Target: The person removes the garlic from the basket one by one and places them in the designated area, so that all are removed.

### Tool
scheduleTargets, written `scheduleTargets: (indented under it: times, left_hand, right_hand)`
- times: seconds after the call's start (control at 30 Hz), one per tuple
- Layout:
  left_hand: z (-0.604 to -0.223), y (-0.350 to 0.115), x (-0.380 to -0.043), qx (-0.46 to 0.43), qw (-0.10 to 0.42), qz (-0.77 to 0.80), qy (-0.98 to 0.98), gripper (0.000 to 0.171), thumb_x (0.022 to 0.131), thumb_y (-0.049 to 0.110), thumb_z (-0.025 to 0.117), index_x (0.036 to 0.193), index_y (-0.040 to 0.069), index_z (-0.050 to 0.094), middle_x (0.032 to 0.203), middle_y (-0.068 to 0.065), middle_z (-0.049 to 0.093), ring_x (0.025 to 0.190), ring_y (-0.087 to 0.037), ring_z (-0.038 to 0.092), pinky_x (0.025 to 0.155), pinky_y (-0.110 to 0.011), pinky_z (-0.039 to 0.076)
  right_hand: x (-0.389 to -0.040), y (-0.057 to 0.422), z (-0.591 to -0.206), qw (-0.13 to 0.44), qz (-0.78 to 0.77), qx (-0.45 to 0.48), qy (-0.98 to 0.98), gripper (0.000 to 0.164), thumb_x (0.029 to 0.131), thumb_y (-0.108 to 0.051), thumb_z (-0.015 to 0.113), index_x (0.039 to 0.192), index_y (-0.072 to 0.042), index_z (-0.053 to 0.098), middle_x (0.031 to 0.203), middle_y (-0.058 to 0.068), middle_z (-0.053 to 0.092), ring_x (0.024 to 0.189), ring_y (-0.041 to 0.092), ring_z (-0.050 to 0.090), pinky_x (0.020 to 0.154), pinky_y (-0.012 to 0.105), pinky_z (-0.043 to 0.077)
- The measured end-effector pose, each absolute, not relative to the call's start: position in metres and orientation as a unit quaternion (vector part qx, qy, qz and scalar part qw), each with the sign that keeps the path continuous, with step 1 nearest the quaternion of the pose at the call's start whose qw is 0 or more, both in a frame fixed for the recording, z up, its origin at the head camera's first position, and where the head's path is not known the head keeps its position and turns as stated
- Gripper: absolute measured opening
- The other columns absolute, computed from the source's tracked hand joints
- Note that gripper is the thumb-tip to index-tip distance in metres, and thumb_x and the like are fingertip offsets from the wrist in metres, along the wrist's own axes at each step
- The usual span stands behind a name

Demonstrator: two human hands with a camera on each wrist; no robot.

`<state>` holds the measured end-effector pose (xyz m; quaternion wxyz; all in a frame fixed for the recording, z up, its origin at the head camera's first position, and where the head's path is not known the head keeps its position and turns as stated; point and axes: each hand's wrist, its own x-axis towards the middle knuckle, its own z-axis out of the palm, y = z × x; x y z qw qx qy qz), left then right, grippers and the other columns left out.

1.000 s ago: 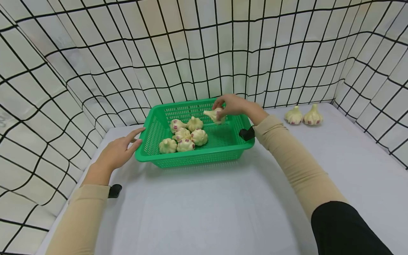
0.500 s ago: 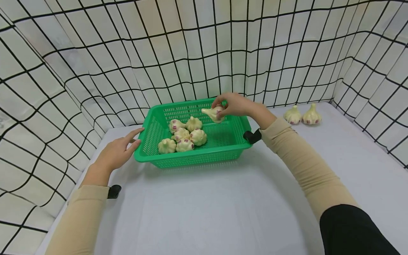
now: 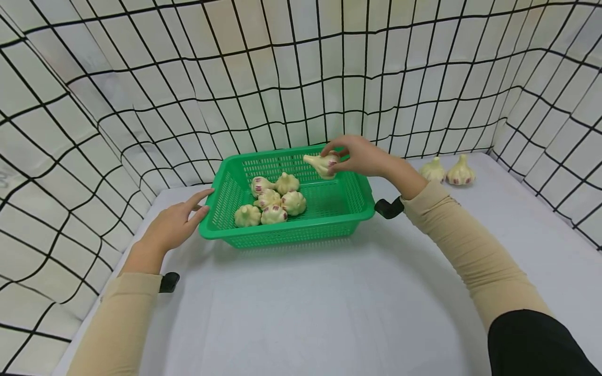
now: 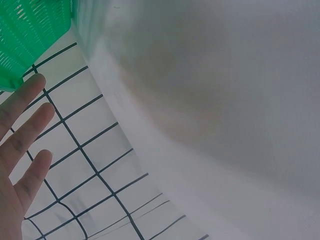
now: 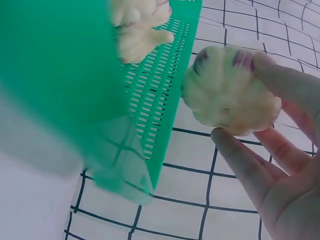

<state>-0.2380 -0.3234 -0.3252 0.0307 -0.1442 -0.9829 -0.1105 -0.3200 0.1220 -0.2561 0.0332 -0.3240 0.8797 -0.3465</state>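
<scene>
My right hand [image 3: 359,155] pinches a garlic bulb [image 3: 322,165] over the right half of a green plastic basket [image 3: 287,237], its stem pointing left. In the right wrist view the thumb and fingertips grip the sides of that garlic bulb [image 5: 230,92]. At the basket's left end, my left hand [image 3: 171,225] touches the rim with its fingertips. Three spread fingers [image 4: 32,122] of it show in the left wrist view. Several other garlic bulbs [image 3: 269,199] lie together in the left part of the basket.
Two garlic bulbs stand side by side on the white table [image 3: 291,313] at the back right, the outer garlic bulb [image 3: 461,171] fully visible. Black netting [image 3: 301,78] over white walls encloses the back and both sides.
The right hand has moved slightly right and up, carrying the garlic bulb with it; its forearm has swung to the right. The left hand and the basket have stayed in place.
</scene>
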Motion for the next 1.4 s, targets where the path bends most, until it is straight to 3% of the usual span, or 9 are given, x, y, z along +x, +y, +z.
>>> scheduleTargets:
  times: [0.23,0.63,0.87,1.0,1.23,1.4]
  left_hand:
    - [-0.325,-0.324,-0.237,-0.146,0.034,-0.112,-0.982,0.061,0.111,0.050,0.030,0.163,0.018,0.025,0.137,-0.030,0.059,0.123,-0.057,0.052,0.097,-0.072,0.042]
    - [-0.327,-0.324,-0.236,-0.144,0.041,-0.112,-0.982,0.061,0.111,0.050,0.029,0.163,0.018,0.025,0.136,-0.030,0.059,0.121,-0.056,0.054,0.095,-0.072,0.043]
    - [-0.327,-0.324,-0.237,-0.146,0.036,-0.115,-0.982,0.061,0.111,0.050,0.029,0.163,0.018,0.025,0.137,-0.029,0.059,0.123,-0.056,0.053,0.097,-0.072,0.041]
    - [-0.326,-0.324,-0.238,-0.143,0.035,-0.113,-0.983,0.061,0.111,0.051,0.028,0.163,0.018,0.024,0.138,-0.030,0.058,0.123,-0.056,0.052,0.097,-0.072,0.041]
    - [-0.326,-0.323,-0.238,-0.145,0.032,-0.113,-0.982,0.061,0.111,0.051,0.028,0.163,0.019,0.024,0.138,-0.030,0.058,0.123,-0.057,0.052,0.097,-0.073,0.041]
    - [-0.327,-0.324,-0.239,-0.145,0.033,-0.113,-0.982,0.061,0.111,0.050,0.028,0.163,0.019,0.023,0.138,-0.030,0.058,0.123,-0.057,0.052,0.097,-0.073,0.041]
  right_hand:
    - [-0.312,0.135,-0.262,-0.011,-0.383,-0.321,0.866,0.037,0.093,-0.004,0.076,0.128,-0.003,0.067,0.133,0.011,0.060,0.122,0.033,0.061,0.097,0.038,0.055]
    - [-0.298,0.164,-0.274,-0.079,-0.425,-0.331,0.839,0.037,0.093,0.005,0.072,0.129,0.005,0.065,0.141,0.018,0.055,0.124,0.037,0.058,0.102,0.048,0.050]
    - [-0.289,0.182,-0.282,-0.107,-0.447,-0.333,0.823,0.040,0.091,0.005,0.074,0.129,0.007,0.065,0.139,0.020,0.056,0.123,0.035,0.058,0.102,0.035,0.050]
    - [-0.287,0.191,-0.287,-0.128,-0.454,-0.333,0.817,0.040,0.089,0.007,0.075,0.128,0.008,0.065,0.140,0.018,0.055,0.124,0.029,0.056,0.100,0.026,0.050]
    - [-0.281,0.209,-0.295,-0.170,-0.464,-0.323,0.808,0.041,0.085,0.010,0.078,0.125,0.008,0.067,0.138,0.018,0.056,0.116,0.008,0.055,0.096,0.018,0.050]
    - [-0.279,0.220,-0.299,-0.182,-0.468,-0.304,0.809,0.044,0.083,0.012,0.079,0.126,0.007,0.067,0.138,0.016,0.055,0.113,0.004,0.056,0.096,0.016,0.049]
